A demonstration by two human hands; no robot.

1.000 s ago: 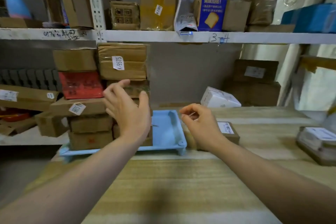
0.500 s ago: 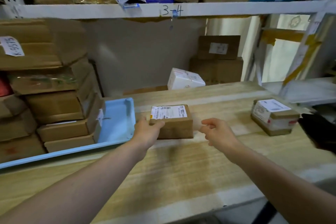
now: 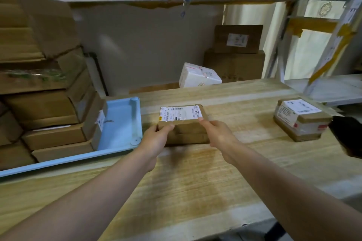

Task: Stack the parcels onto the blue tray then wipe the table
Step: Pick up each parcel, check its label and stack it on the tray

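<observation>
Now | left hand (image 3: pixel 156 140), right hand (image 3: pixel 217 135) | gripping parcel (image 3: pixel 183 123)

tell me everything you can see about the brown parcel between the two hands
The brown parcel is a flat, rectangular cardboard box, closed and wrapped in glossy clear tape. A white shipping label with barcodes covers most of its top. It lies flat on the wooden table, just right of the blue tray and apart from it. The left hand grips its near left corner and the right hand its near right corner, a fingertip on the label. Whether it is lifted cannot be told.
</observation>
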